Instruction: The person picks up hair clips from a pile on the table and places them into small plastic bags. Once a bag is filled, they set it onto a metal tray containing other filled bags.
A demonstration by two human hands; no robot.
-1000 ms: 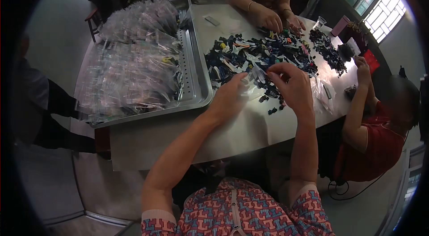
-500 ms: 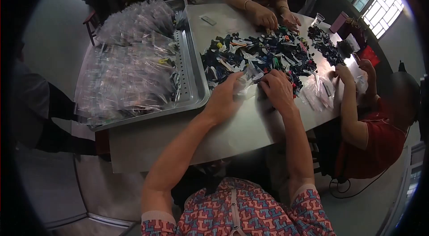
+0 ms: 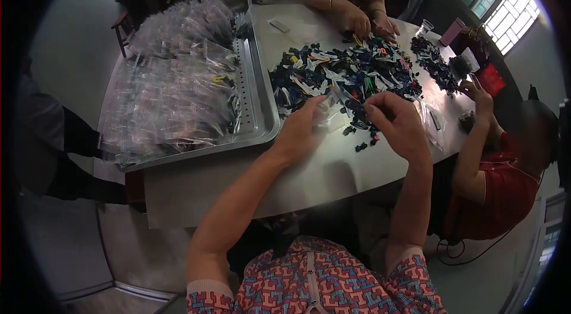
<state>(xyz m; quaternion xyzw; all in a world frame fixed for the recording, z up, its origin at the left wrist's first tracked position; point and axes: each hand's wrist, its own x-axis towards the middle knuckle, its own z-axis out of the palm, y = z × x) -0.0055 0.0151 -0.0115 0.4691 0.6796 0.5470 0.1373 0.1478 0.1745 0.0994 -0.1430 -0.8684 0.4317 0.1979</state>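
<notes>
Clear bag (image 3: pixel 331 113) grasped in my left hand (image 3: pixel 299 134), at pile's (image 3: pixel 348 70) fringe toward table's (image 3: pixel 250 180) near edge, right hand (image 3: pixel 403 126) alongside, hold unclear

both my bare forearms (image 3: pixel 241 202) stretched forward, my left hand (image 3: pixel 297 134) curled, my right hand (image 3: pixel 404 128) near it, fingers (image 3: pixel 383 100) bent inward

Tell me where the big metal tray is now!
In the head view, the big metal tray sits on the left side of the table, heaped with clear packets, left of the pile of small pieces and the left hand.
</notes>
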